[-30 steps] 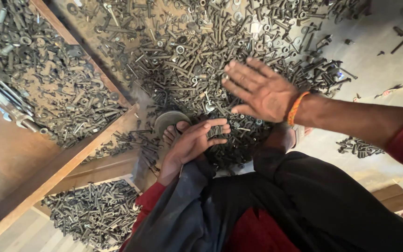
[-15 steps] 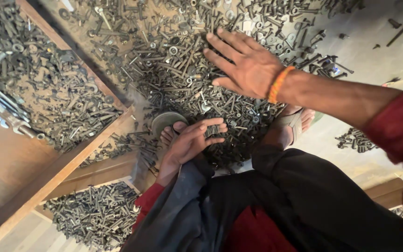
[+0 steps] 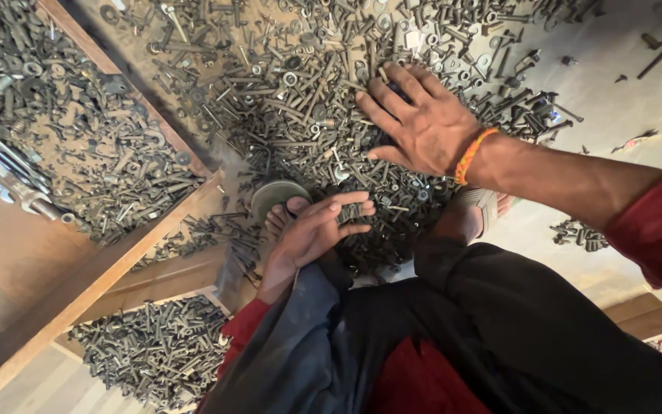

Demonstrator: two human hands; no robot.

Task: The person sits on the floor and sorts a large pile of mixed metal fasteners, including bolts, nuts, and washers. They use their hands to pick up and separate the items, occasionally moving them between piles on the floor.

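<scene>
Warm, dim light falls from beyond the outstretched right hand [image 3: 425, 123], brightening the pale dusty floor [image 3: 630, 92] to its right, while the person's dark trousers [image 3: 499, 337] below both hands sink into shadow. The heap of dark metal bolts and nuts [image 3: 270, 100] under that hand stays fairly sharp (a few washers glint). Left of the left hand [image 3: 312, 234], the brown wooden beam [image 3: 78, 295] is soft, and the edges bend from wide-angle distortion.

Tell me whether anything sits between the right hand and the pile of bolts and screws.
Nothing visible does. The right hand lies spread, palm down, directly on the pile of bolts and screws, fingers touching the loose hardware.
</scene>
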